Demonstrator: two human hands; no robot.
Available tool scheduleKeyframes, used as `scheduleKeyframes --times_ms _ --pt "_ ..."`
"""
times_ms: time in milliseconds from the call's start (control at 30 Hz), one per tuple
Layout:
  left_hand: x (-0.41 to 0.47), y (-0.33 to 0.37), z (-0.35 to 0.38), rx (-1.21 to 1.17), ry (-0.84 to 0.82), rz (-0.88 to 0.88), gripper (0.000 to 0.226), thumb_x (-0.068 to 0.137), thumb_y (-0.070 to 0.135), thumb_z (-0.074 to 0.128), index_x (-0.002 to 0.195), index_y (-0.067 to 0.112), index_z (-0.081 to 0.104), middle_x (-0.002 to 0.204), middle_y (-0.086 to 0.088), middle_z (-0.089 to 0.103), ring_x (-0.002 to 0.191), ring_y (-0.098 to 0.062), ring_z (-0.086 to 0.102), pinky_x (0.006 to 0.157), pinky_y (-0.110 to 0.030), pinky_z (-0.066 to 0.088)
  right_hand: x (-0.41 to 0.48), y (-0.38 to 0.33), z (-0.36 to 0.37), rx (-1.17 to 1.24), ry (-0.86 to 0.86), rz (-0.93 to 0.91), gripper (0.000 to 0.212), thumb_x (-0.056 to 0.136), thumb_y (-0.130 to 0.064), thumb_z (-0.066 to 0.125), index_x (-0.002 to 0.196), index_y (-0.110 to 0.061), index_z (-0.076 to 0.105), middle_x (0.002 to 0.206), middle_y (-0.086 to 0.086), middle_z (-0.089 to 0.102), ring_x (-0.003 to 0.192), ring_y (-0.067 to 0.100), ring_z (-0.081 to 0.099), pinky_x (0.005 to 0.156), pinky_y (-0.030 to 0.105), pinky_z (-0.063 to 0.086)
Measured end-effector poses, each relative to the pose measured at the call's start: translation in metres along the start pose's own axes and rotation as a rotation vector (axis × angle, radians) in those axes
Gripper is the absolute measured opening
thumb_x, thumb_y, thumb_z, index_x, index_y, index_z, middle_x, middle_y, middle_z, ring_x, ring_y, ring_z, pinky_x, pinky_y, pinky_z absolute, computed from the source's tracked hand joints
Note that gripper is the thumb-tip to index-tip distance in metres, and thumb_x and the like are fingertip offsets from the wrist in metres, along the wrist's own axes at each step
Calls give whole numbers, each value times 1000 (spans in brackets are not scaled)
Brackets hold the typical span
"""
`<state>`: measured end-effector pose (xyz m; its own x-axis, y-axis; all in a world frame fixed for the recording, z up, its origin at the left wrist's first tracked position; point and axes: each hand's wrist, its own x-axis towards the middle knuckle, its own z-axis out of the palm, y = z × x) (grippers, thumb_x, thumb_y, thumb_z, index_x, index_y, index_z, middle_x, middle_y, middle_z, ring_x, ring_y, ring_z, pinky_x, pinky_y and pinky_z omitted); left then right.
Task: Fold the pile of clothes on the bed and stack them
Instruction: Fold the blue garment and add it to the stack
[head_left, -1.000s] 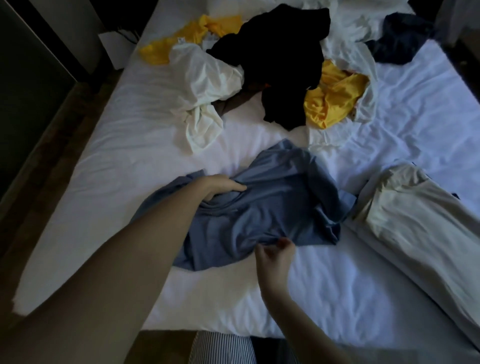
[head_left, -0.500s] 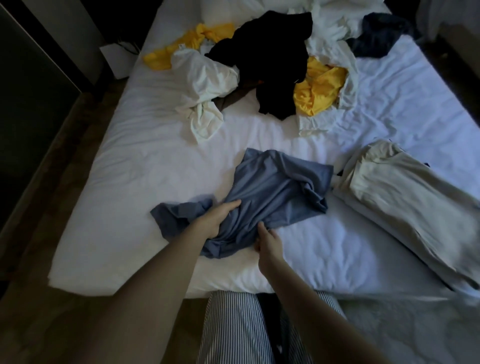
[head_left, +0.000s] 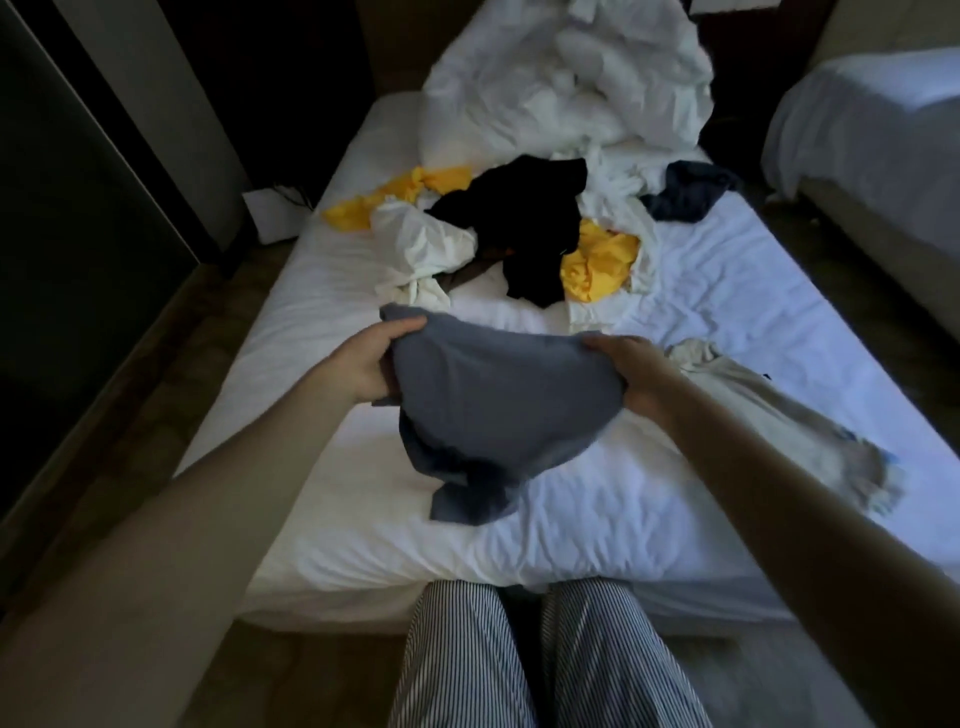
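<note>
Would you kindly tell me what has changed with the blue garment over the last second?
The left hand and right hand now grip the blue garment and have lifted it off the bed, lower end hanging. The clothes pile and beige garment stayed put.

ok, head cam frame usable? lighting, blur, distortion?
Head view: dim, left wall nearly black, the bed sheet brighter and bluish on its right side. Head view: lower edge of the held blue-grey garment is motion-blurred, and the beige garment smears at its near end. Head view: wide-angle stretch on both forearms near the frame edges.
</note>
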<state>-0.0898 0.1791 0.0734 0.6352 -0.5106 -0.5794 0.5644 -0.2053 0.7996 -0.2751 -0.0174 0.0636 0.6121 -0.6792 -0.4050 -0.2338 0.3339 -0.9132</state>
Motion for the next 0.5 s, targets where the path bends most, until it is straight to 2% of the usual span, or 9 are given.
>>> scheduleKeyframes --times_ms 33,100,133,200,267,367,433,500 --pt "-6 7 -3 45 -18 25 19 92 31 58 102 16 63 99 -8 65 89 -26 59 72 -35 46 -2 -6 -4 -90 36 -4 15 83 -13 67 70 -8 62 66 9 65 61 18 58 59 25 47" --pt "-13 18 -9 -23 -48 96 18 95 29 53 104 17 63 105 -7 65 91 -24 59 75 -36 45 -4 -14 -13 -153 124 -103 9 85 -13 64 81 -5 65 80 10 60 70 18 54 57 23 44" --pt "-17 22 -10 -56 -66 117 19 96 27 50 105 16 63 105 -6 66 93 -22 61 77 -34 47 -6 -19 -17 -121 136 -157 8 89 -14 60 88 -8 65 81 8 57 74 18 52 56 22 42" --pt "-26 27 -8 38 -50 100 19 97 25 50 103 13 64 100 -5 67 90 -20 63 78 -31 49 -12 -26 -19 3 79 -178 14 94 -16 52 83 -16 59 76 3 50 72 17 47 59 25 38" --pt "-31 27 -6 181 -22 -21 20 94 28 54 101 11 63 95 -8 66 84 -23 62 73 -33 50 -13 -31 -15 30 36 -134 20 95 -18 50 76 -18 54 74 4 48 68 18 45 61 28 36" --pt "-41 23 -1 305 -29 -227 39 90 40 60 106 5 61 89 -15 71 80 -30 67 65 -39 53 -10 -35 -11 -62 59 -4 17 88 -22 61 77 -9 57 85 15 57 84 27 54 71 34 42" --pt "-52 15 1 442 -111 -330 41 92 38 56 102 0 62 85 -17 73 88 -30 64 73 -42 49 -13 -33 -18 -197 1 3 14 84 -18 67 87 -7 58 92 15 56 91 28 54 74 35 42" --pt "-61 4 -1 546 -195 -384 33 94 30 54 101 0 64 93 -16 72 97 -31 59 87 -43 45 -21 -28 -31 -369 -40 -50 23 86 -14 65 106 -16 56 97 11 53 94 25 51 72 30 43"
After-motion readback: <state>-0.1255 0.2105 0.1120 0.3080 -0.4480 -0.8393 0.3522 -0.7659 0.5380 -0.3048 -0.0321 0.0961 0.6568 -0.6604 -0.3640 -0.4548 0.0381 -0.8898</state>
